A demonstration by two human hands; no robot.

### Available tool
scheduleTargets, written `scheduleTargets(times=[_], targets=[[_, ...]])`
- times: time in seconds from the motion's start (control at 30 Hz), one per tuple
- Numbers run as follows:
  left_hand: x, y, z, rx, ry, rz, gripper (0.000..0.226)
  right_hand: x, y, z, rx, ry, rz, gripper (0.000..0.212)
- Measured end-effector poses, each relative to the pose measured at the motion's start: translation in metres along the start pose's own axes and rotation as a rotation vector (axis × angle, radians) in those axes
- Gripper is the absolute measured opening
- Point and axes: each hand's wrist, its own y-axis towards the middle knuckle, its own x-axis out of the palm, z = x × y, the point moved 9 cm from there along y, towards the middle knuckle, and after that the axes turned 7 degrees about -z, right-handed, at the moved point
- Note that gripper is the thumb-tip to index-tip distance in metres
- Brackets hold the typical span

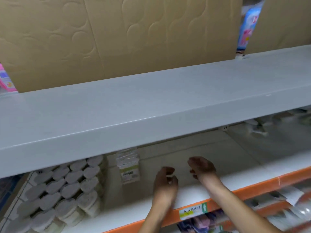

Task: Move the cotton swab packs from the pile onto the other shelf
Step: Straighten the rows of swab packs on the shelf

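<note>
A small stack of clear cotton swab packs (pixel 128 167) stands upright at the back of the white shelf (pixel 193 190), just under the grey shelf above. My left hand (pixel 165 180) hovers over the white shelf to the right of the packs, fingers curled, holding nothing. My right hand (pixel 202 167) is a little further right and deeper in, fingers loosely bent and also empty. Both hands are apart from the packs. A blurred heap of clear packs (pixel 289 204) shows on the level below at the right.
Rows of round white-lidded tubs (pixel 67 190) fill the left of the white shelf. A wide grey shelf (pixel 151 105) hangs overhead with cardboard sheets (pixel 117 34) behind it. An orange rail (pixel 252 187) with a price label (pixel 191 211) edges the shelf front.
</note>
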Motion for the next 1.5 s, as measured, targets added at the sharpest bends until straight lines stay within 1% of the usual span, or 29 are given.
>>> scheduleTargets(times=[0.27, 0.53, 0.67, 0.83, 1.0, 1.13, 1.23, 1.3, 1.43, 1.5], targets=[[0.111, 0.013, 0.069, 0.05, 0.027, -0.137, 0.025, -0.131, -0.011, -0.013, 0.001, 0.02, 0.083, 0.01], [0.26, 0.006, 0.145, 0.147, 0.035, -0.363, 0.027, -0.289, -0.019, -0.01, 0.037, 0.015, 0.203, 0.011], [0.332, -0.006, 0.178, 0.178, -0.026, -0.464, 0.025, -0.363, -0.029, -0.011, 0.048, 0.033, 0.28, 0.011], [0.407, -0.013, 0.209, 0.151, -0.141, -0.536, 0.021, -0.444, -0.04, -0.012, 0.062, 0.048, 0.351, 0.012], [0.472, -0.009, 0.237, 0.12, -0.167, -0.596, 0.019, -0.508, -0.038, -0.011, 0.085, 0.057, 0.423, 0.012], [0.519, 0.0, 0.254, 0.106, -0.134, -0.634, 0.012, -0.548, -0.029, -0.014, 0.106, 0.039, 0.451, 0.013], [0.55, 0.013, 0.271, 0.122, -0.084, -0.625, 0.009, -0.575, -0.017, -0.012, 0.124, 0.071, 0.455, 0.013], [0.571, 0.023, 0.282, 0.154, -0.073, -0.617, 0.012, -0.593, -0.006, -0.011, 0.134, 0.075, 0.452, 0.016], [0.617, 0.044, 0.301, 0.199, -0.088, -0.644, 0.018, -0.631, 0.024, -0.012, 0.137, 0.078, 0.446, 0.012], [0.637, 0.059, 0.311, 0.206, -0.077, -0.64, 0.021, -0.653, 0.041, -0.014, 0.138, 0.076, 0.445, 0.014]])
